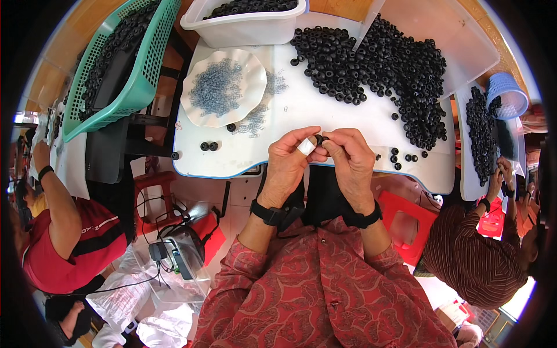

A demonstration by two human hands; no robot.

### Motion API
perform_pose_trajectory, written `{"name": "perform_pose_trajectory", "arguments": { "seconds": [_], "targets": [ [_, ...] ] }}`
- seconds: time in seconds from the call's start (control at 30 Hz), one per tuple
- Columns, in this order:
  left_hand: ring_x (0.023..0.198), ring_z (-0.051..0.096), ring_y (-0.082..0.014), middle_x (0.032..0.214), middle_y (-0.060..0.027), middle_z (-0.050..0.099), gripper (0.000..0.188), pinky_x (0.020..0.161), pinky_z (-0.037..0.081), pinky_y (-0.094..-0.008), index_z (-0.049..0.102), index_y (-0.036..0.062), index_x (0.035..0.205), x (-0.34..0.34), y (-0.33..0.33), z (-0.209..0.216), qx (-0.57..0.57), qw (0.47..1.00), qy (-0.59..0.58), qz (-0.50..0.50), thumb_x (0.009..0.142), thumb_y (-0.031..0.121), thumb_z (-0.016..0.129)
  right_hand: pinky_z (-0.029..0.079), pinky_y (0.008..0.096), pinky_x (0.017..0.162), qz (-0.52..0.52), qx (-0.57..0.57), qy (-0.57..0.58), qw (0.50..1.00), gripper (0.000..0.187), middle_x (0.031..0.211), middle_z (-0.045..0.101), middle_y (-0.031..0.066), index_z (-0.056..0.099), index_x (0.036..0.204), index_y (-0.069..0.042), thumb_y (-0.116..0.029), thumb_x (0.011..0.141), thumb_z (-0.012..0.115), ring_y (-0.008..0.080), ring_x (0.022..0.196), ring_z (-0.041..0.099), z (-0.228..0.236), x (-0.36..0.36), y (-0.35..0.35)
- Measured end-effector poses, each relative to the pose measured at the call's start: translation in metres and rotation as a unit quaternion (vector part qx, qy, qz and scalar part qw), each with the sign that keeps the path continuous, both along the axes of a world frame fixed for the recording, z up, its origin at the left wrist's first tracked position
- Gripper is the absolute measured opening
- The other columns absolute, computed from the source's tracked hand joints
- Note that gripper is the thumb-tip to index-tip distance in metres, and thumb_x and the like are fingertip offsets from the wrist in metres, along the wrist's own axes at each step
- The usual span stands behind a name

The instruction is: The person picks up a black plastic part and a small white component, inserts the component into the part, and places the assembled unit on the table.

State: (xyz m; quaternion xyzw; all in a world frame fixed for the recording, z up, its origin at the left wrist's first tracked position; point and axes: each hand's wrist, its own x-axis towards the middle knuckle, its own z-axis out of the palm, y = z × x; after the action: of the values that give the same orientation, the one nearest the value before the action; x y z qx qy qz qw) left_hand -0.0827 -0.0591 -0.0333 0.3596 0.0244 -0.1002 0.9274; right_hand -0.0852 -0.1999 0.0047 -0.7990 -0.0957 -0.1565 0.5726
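In front of my chest, at the table's near edge, both hands meet around a small black round part (321,140). My left hand (285,162) pinches it between thumb and fingertips, and a white wrap covers the tip area of one digit. From the other side, my right hand (354,161) grips the same part with thumb and forefinger. Fingertips partly hide it, so its finer shape cannot be made out. Several loose black ring-like parts (394,158) lie just right of my right hand. Two more black parts (209,146) stand to the left, below the scalloped white plate (259,75).
Small translucent grey-blue pieces (217,87) fill the plate and spill beside it. A large heap of black parts (418,110) spreads from a tipped clear bin (464,46). A white tub (249,29) and green basket (148,75) stand farther back. Co-workers sit on both sides.
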Motion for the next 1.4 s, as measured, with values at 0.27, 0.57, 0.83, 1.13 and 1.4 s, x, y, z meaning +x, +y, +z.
{"name": "perform_pose_trajectory", "arguments": {
  "seconds": [0.27, 0.57, 0.83, 1.13, 1.4],
  "targets": [
    [0.076, 0.069, -0.0180, 0.096, -0.0077, 0.068, 0.022, 0.074, 0.060, -0.0322, 0.066, -0.0032, 0.117, -0.002, 0.001, 0.000, -0.002, 1.000, -0.010, 0.009, 0.097, 0.004, 0.062, 0.057, 0.0257, 0.067, 0.005, -0.014, -0.001, 1.000, 0.011, 0.096, 0.064, 0.0088, 0.070, 0.101, 0.002, 0.003, 0.090, 0.068, 0.0160, 0.077, 0.069, 0.004, -0.001, 0.000],
    [0.075, 0.067, -0.0151, 0.095, -0.0114, 0.070, 0.019, 0.068, 0.058, -0.0271, 0.068, -0.0044, 0.113, -0.004, 0.003, 0.007, 0.132, 0.990, -0.027, 0.038, 0.096, 0.003, 0.063, 0.059, 0.0265, 0.066, 0.019, 0.007, 0.008, 1.000, 0.012, 0.095, 0.063, 0.0093, 0.070, 0.102, 0.002, 0.003, 0.090, 0.068, 0.0166, 0.076, 0.070, -0.003, -0.002, 0.000],
    [0.071, 0.064, -0.0092, 0.091, -0.0058, 0.071, 0.017, 0.065, 0.055, -0.0230, 0.069, -0.0019, 0.111, 0.000, 0.011, 0.026, 0.257, 0.963, -0.042, 0.063, 0.096, 0.001, 0.061, 0.054, 0.0260, 0.065, 0.022, -0.025, -0.019, 0.999, 0.013, 0.093, 0.063, 0.0079, 0.071, 0.100, 0.001, 0.003, 0.088, 0.071, 0.0152, 0.077, 0.066, -0.010, 0.004, 0.007],
    [0.072, 0.063, -0.0097, 0.090, -0.0051, 0.068, 0.020, 0.064, 0.054, -0.0241, 0.070, -0.0004, 0.106, 0.017, 0.022, 0.023, 0.440, 0.888, -0.115, 0.067, 0.092, -0.006, 0.057, 0.040, 0.0324, 0.074, 0.010, -0.117, -0.074, 0.990, 0.012, 0.086, 0.062, 0.0010, 0.073, 0.090, -0.009, -0.002, 0.080, 0.074, 0.0190, 0.075, 0.056, -0.023, 0.025, 0.010],
    [0.073, 0.062, -0.0360, 0.087, -0.0165, 0.060, 0.027, 0.064, 0.052, -0.0427, 0.068, 0.0015, 0.098, 0.018, 0.015, 0.014, 0.588, 0.762, -0.244, 0.119, 0.076, -0.012, 0.058, 0.039, 0.0334, 0.074, 0.038, -0.131, -0.026, 0.990, 0.011, 0.082, 0.061, 0.0025, 0.069, 0.077, -0.006, 0.004, 0.074, 0.071, 0.0210, 0.077, 0.059, -0.035, 0.038, 0.003]
  ]
}}
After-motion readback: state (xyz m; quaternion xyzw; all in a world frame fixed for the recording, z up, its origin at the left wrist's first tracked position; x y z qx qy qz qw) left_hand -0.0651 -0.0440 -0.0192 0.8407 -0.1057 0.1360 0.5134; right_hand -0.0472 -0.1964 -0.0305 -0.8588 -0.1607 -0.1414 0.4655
